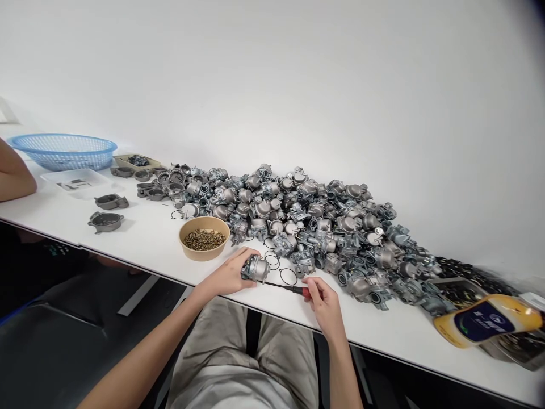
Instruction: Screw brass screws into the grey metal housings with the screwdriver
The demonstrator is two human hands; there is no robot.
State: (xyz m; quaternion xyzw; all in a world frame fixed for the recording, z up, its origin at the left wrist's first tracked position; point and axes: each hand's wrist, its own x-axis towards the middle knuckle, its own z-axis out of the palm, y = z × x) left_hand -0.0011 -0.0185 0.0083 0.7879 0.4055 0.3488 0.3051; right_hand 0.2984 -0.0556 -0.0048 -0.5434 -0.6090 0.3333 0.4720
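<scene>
My left hand point(233, 271) is wrapped round a grey metal carburetor point(256, 268) near the front edge of the white table. In my right hand point(324, 301) is a screwdriver point(298, 290) with a red and black handle. Its thin dark shaft points left, and the tip lies at the carburetor's lower side; whether it sits in a screw I cannot tell. Thin black rubber rings point(288, 276) lie on the table just beyond the screwdriver. A round cardboard bowl point(204, 254) full of small brass-coloured screws stands left of my left hand.
A large heap of carburetors point(298, 210) spreads along the wall. Loose grey metal bowls point(106, 222), a clear plastic tray point(79, 183) and a blue basket point(63, 149) stand at the left, near another person's arm point(15, 176). A yellow bottle point(485, 321) lies at the right.
</scene>
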